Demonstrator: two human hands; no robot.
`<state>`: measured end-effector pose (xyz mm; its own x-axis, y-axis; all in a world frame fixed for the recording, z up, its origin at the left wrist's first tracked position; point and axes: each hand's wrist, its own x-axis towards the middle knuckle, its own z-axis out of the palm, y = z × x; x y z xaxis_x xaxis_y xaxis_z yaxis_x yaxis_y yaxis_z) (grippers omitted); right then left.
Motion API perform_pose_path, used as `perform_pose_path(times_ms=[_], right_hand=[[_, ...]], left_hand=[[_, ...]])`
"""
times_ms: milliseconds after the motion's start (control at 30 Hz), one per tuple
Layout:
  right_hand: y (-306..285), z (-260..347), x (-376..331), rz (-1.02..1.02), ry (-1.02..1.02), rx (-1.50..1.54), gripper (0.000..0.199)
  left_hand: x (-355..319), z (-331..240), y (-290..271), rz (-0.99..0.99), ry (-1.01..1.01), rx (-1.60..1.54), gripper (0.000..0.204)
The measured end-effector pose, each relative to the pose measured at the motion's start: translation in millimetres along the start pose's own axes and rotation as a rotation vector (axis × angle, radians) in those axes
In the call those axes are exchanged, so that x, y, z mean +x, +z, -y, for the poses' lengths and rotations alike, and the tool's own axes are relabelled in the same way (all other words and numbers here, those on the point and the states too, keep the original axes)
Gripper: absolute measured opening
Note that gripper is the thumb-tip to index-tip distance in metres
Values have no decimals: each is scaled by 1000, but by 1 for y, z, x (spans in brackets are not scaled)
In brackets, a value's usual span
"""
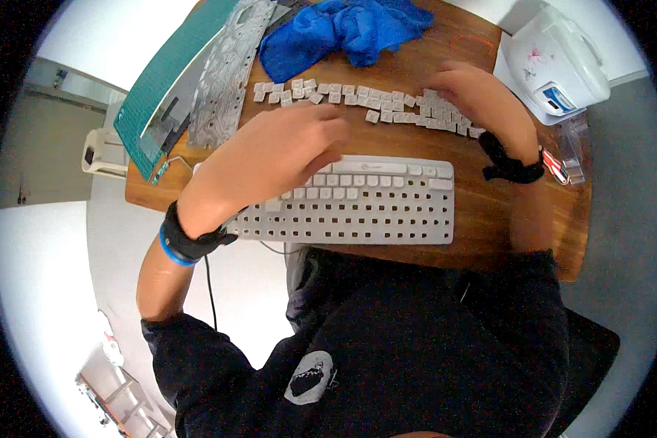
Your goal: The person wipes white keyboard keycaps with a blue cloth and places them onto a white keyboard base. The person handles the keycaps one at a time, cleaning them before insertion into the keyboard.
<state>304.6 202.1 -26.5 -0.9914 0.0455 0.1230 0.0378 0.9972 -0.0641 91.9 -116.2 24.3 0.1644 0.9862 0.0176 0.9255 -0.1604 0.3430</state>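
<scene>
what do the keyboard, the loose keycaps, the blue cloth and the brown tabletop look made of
Keyboard: probably hard plastic, off-white and smooth, with a crisp molded rim.
Loose keycaps: likely plastic too, pale, blocky and uniform.
Blue cloth: soft fabric, matte, in rumpled folds; fiber unclear.
Brown tabletop: wood or wood-look laminate, showing streaky grain.

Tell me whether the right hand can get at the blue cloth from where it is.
Probably yes: the right hand is near the blue cloth, and only bare wood shows between them.
</scene>
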Motion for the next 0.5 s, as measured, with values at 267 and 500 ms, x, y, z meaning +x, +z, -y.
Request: perform_pose_path(times_ms=[267,500], right_hand=[[22,-12,9,-20,12,76,24],[13,-18,12,-30,87,101,22]], left_hand=[[119,20,28,-136,116,-32,21],[174,39,39,-146,64,57,15]])
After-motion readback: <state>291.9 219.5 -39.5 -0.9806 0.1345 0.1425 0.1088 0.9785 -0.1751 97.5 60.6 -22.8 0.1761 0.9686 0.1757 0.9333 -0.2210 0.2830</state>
